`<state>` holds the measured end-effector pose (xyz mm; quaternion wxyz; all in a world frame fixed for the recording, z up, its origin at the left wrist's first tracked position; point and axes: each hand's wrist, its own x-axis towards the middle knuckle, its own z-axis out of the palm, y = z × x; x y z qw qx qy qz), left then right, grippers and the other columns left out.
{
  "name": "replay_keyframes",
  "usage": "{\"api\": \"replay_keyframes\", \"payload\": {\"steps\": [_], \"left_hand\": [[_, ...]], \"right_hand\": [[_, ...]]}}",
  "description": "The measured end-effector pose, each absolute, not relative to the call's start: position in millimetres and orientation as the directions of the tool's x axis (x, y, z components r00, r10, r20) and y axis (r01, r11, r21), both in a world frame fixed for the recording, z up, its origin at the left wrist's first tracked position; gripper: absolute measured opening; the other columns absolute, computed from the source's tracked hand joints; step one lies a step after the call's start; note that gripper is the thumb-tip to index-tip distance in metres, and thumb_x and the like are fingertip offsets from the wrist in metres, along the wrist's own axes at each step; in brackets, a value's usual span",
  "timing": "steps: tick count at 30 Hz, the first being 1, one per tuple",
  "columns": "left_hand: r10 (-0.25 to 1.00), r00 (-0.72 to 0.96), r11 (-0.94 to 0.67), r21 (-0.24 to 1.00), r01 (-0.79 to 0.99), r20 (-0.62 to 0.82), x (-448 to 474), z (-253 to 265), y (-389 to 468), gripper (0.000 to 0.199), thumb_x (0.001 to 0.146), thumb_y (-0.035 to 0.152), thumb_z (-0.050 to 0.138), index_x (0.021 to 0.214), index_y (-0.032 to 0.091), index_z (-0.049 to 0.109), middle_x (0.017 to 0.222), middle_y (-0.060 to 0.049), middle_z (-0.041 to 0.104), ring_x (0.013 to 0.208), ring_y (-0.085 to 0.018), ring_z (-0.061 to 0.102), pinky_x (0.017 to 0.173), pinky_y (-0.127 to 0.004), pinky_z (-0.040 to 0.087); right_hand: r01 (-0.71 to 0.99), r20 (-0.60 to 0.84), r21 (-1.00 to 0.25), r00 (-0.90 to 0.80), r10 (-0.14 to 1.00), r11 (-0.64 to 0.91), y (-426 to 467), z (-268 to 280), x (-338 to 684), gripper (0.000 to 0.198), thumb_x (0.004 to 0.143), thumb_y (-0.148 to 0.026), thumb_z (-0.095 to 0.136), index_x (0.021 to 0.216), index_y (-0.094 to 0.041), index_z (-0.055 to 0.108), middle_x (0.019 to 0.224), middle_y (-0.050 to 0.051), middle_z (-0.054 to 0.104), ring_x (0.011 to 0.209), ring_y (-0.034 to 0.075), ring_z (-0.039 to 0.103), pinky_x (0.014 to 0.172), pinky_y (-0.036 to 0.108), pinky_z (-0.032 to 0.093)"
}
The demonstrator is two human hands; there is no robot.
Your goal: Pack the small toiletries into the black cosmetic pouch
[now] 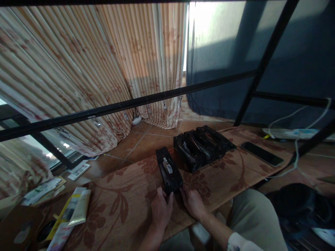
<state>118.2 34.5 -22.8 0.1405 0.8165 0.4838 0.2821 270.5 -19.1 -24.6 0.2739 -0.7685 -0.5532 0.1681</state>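
Note:
A narrow black plastic-wrapped package [165,176] with a small white label lies lengthwise on the cloth-covered bench [133,205]. My left hand [161,206] pinches its near left corner, fingers closed against the wrapping. At the near right corner, the fingertips of my right hand [193,202] are pressed together on the same end. What exactly lies between the fingertips is partly hidden. Just to the right, several similar black packages [201,146] stand side by side in a row, apart from my hands.
A dark phone [261,153] lies at the bench's right end, beside a white cable [296,158]. Yellow and clear packets [78,207] sit at the left. A black metal bar [146,100] crosses ahead, with patterned curtains [91,62] behind. My knee [258,216] is below right.

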Motion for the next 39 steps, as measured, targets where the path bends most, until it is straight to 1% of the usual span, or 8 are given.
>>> {"api": "replay_keyframes", "payload": {"steps": [5, 11, 16, 19, 25, 31, 35, 39], "left_hand": [[0.868, 0.371, -0.493, 0.493, 0.716, 0.33, 117.5, -22.0, 35.1, 0.021, 0.095, 0.038, 0.042, 0.09, 0.019, 0.049, 0.071, -0.003, 0.067, 0.065, -0.019, 0.069, 0.058, -0.027, 0.048], [0.844, 0.37, -0.527, 0.474, 0.706, 0.387, 117.8, -22.0, 37.3, 0.018, 0.095, 0.031, 0.041, 0.09, 0.02, 0.055, 0.081, -0.004, 0.068, 0.073, -0.018, 0.069, 0.06, -0.025, 0.049], [0.821, 0.391, -0.559, 0.449, 0.697, 0.416, 116.7, -20.3, 36.6, 0.02, 0.096, 0.032, 0.04, 0.091, 0.02, 0.055, 0.084, -0.005, 0.068, 0.077, -0.018, 0.068, 0.066, -0.027, 0.05], [0.819, 0.396, -0.564, 0.458, 0.688, 0.414, 116.5, -20.0, 36.2, 0.022, 0.096, 0.033, 0.039, 0.087, 0.02, 0.055, 0.081, -0.005, 0.067, 0.075, -0.018, 0.067, 0.066, -0.027, 0.049], [0.817, 0.43, -0.574, 0.484, 0.66, 0.384, 117.7, -19.7, 37.1, 0.025, 0.097, 0.029, 0.035, 0.091, 0.02, 0.057, 0.084, -0.005, 0.067, 0.077, -0.017, 0.067, 0.067, -0.026, 0.049], [0.806, 0.425, -0.581, 0.415, 0.7, 0.412, 118.4, -23.4, 37.5, 0.025, 0.097, 0.026, 0.035, 0.083, 0.021, 0.054, 0.079, -0.004, 0.066, 0.071, -0.016, 0.066, 0.061, -0.025, 0.047], [0.787, 0.434, -0.597, 0.365, 0.715, 0.438, 118.8, -25.2, 38.0, 0.023, 0.097, 0.026, 0.035, 0.084, 0.021, 0.054, 0.077, -0.004, 0.065, 0.068, -0.017, 0.066, 0.057, -0.025, 0.046], [0.766, 0.439, -0.621, 0.365, 0.693, 0.47, 119.1, -25.2, 39.2, 0.026, 0.098, 0.024, 0.033, 0.086, 0.02, 0.056, 0.077, -0.003, 0.065, 0.067, -0.016, 0.065, 0.058, -0.025, 0.047]], "right_hand": [[0.753, 0.057, -0.621, 0.322, 0.945, -0.219, -20.1, -20.4, 269.7, 0.032, 0.098, -0.029, 0.034, 0.097, -0.018, 0.064, 0.091, 0.009, 0.073, 0.086, 0.021, 0.069, 0.074, 0.026, 0.043], [0.703, 0.052, -0.679, 0.332, 0.942, -0.21, -22.1, -17.4, 268.0, 0.028, 0.095, -0.034, 0.042, 0.1, -0.018, 0.064, 0.092, 0.008, 0.072, 0.085, 0.022, 0.068, 0.075, 0.028, 0.045], [0.68, 0.13, -0.716, 0.35, 0.928, -0.157, -22.9, -15.0, 267.5, 0.027, 0.092, -0.035, 0.05, 0.111, -0.018, 0.061, 0.108, 0.01, 0.069, 0.099, 0.023, 0.066, 0.084, 0.029, 0.046], [0.697, 0.121, -0.695, 0.353, 0.928, -0.174, -21.5, -14.4, 267.5, 0.023, 0.094, -0.032, 0.048, 0.107, -0.019, 0.062, 0.104, 0.009, 0.07, 0.095, 0.022, 0.067, 0.082, 0.028, 0.046], [0.732, 0.088, -0.646, 0.353, 0.932, -0.216, -18.8, -16.9, 267.8, 0.022, 0.097, -0.027, 0.043, 0.097, -0.02, 0.064, 0.103, 0.009, 0.071, 0.092, 0.021, 0.068, 0.08, 0.027, 0.046], [0.723, 0.085, -0.66, 0.345, 0.935, -0.207, -19.8, -17.0, 268.0, 0.023, 0.096, -0.021, 0.043, 0.099, -0.019, 0.065, 0.098, 0.008, 0.073, 0.095, 0.022, 0.068, 0.079, 0.026, 0.045], [0.717, 0.078, -0.661, 0.358, 0.93, -0.221, -19.0, -18.1, 268.0, 0.025, 0.096, -0.023, 0.042, 0.095, -0.02, 0.067, 0.093, 0.008, 0.073, 0.088, 0.022, 0.07, 0.075, 0.026, 0.045], [0.713, 0.084, -0.67, 0.351, 0.933, -0.208, -17.9, -21.4, 268.6, 0.025, 0.096, -0.025, 0.042, 0.093, -0.02, 0.066, 0.092, 0.008, 0.073, 0.087, 0.022, 0.07, 0.074, 0.026, 0.045]]}}
